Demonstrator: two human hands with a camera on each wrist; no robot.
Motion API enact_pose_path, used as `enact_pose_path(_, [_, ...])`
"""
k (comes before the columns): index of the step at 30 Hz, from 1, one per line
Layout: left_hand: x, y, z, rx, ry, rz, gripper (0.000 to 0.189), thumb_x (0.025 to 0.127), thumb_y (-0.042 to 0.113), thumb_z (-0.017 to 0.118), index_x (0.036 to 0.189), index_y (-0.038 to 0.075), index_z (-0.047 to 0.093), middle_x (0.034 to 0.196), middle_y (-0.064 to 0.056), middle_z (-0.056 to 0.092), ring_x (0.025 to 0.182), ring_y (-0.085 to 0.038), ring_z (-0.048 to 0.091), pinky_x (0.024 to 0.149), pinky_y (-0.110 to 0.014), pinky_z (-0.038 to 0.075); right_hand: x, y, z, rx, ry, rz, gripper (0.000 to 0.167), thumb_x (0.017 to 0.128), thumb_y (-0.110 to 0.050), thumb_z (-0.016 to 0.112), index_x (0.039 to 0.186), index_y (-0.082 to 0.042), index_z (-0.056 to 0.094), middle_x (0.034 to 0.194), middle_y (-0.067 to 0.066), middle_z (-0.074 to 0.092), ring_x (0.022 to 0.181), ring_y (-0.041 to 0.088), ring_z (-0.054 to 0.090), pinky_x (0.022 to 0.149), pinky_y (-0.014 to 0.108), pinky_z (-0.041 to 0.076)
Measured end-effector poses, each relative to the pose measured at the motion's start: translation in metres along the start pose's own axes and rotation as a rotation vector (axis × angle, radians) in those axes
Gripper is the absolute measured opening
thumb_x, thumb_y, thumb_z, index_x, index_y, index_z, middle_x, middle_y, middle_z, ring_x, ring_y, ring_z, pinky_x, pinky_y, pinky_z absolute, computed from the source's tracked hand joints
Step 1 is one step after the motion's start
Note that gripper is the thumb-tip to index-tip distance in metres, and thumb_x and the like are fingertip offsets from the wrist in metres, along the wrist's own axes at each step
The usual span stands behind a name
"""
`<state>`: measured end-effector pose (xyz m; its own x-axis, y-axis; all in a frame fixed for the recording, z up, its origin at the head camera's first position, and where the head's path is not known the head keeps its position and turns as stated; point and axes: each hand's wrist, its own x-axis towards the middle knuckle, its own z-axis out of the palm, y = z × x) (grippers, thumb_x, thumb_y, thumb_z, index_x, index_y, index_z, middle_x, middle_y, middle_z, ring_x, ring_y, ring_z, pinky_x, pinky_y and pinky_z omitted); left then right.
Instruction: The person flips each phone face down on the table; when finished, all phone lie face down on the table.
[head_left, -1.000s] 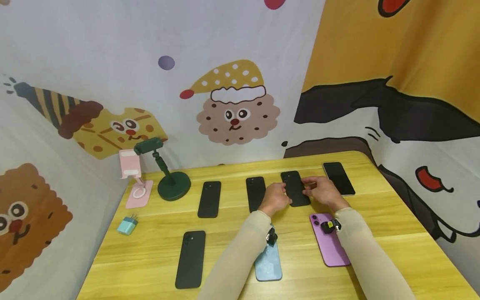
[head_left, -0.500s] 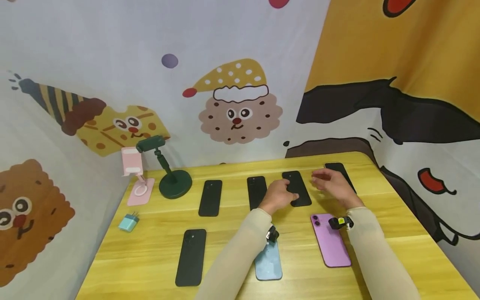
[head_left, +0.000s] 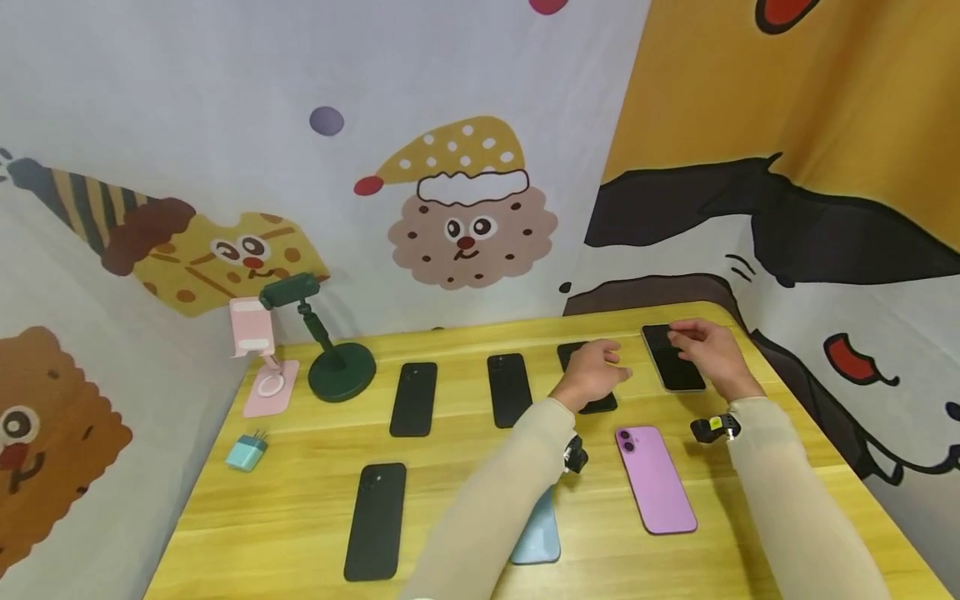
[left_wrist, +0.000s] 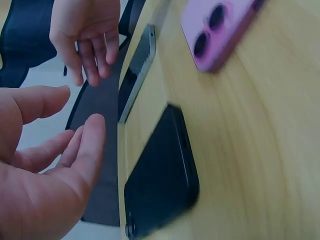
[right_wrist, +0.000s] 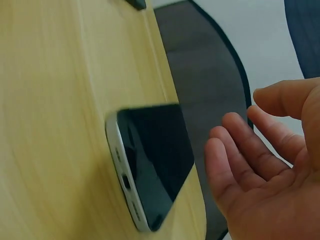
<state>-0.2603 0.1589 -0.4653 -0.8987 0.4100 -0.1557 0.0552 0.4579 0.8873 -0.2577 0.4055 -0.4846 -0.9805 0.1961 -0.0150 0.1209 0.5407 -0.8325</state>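
Note:
My left hand [head_left: 592,372] hovers over a black phone [head_left: 602,405] lying back up. In the left wrist view, its relaxed fingers hold nothing, and the black phone [left_wrist: 162,175] lies apart from them. Near the far right corner, a phone [head_left: 678,367] with a silver edge lies with its dark screen up. My right hand [head_left: 708,350] is above that phone's upper right part, its fingers loosely bent. The right wrist view shows a gap between this hand [right_wrist: 265,170] and the silver-edged phone [right_wrist: 155,165].
A purple phone [head_left: 656,482] and a light blue phone [head_left: 542,533], partly under the left sleeve, lie nearer. More black phones [head_left: 510,390] [head_left: 413,400] [head_left: 375,523] lie leftward. A green stand [head_left: 341,372], a pink stand [head_left: 272,387] and a blue charger plug [head_left: 246,451] occupy the left side.
Both hands have left the black phone. The right hand has moved right to the silver-edged phone; the left hand has lifted and shifted right. The phones stay in place.

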Motion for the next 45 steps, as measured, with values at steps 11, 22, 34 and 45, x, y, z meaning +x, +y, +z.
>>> enact_pose_path(11, [0.017,0.01,0.039,-0.157,-0.052,-0.078,0.052,0.097,0.017,0.078,0.146,0.014,0.063,0.133,0.001,0.071,0.12,-0.016,0.068,0.097,-0.034,0.059,0.01,0.022,-0.021,-0.066,0.054,0.073,0.055,0.111,-0.036,0.053,0.148,0.006,0.053,0.146,0.031,0.055,0.127,0.042,0.058,0.075,0.012,0.052])
enact_pose_path(22, [0.03,0.012,0.069,-0.294,-0.077,-0.161,0.07,0.095,0.015,0.079,0.159,0.013,0.05,0.157,0.0,0.057,0.143,-0.021,0.055,0.116,-0.039,0.049,0.017,0.031,-0.012,0.026,-0.025,0.152,0.061,0.112,-0.036,0.048,0.155,0.007,0.044,0.158,0.033,0.043,0.14,0.046,0.049,0.107,0.049,0.056])
enact_pose_path(34, [0.035,0.007,0.078,-0.31,-0.049,-0.126,0.069,0.092,0.001,0.069,0.157,0.01,0.051,0.153,-0.004,0.061,0.142,-0.017,0.056,0.114,-0.03,0.048,0.018,0.036,-0.018,0.084,-0.047,0.206,0.064,0.113,-0.037,0.044,0.157,0.01,0.04,0.155,0.032,0.048,0.112,0.011,0.062,0.078,0.01,0.055])
enact_pose_path(45, [0.031,0.007,0.074,-0.314,-0.134,-0.087,0.067,0.097,0.0,0.062,0.161,0.009,0.045,0.158,-0.006,0.056,0.149,-0.02,0.05,0.114,-0.029,0.047,0.015,0.038,-0.025,0.15,-0.038,0.219,0.055,0.113,-0.026,0.047,0.152,0.013,0.046,0.121,0.004,0.063,0.09,-0.005,0.059,0.079,0.015,0.057])
